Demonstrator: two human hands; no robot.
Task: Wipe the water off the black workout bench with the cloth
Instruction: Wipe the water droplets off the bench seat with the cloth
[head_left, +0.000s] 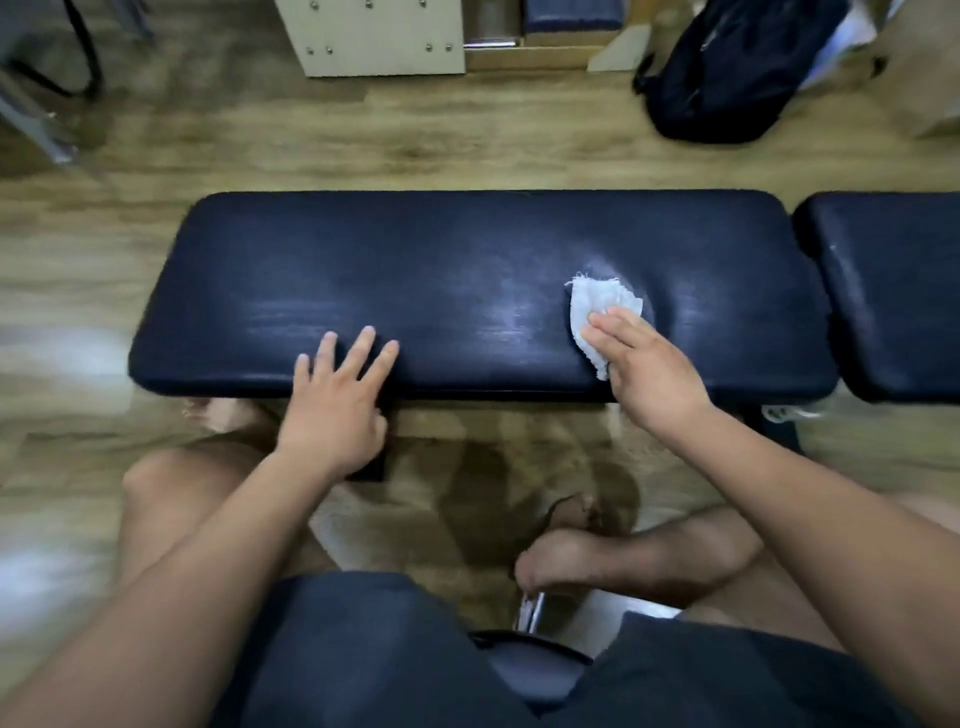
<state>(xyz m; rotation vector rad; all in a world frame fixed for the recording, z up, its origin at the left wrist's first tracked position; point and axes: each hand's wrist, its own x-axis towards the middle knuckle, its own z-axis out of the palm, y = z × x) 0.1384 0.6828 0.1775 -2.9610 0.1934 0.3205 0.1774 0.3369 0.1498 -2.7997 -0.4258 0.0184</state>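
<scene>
The black workout bench (467, 249) lies crosswise in front of me, its padded top streaked with pale wet smears near the middle and left. A small white cloth (597, 306) sits on the right part of the pad, which dents around it. My right hand (644, 369) presses the cloth down with straight fingers; the cloth sticks out beyond the fingertips. My left hand (337, 400) rests flat on the bench's near edge at the left, fingers spread, holding nothing.
A second black pad (893, 291) adjoins the bench on the right. A dark backpack (727, 73) and a pale cabinet (379, 36) stand on the wooden floor behind. My bare legs and feet are below the bench's near side.
</scene>
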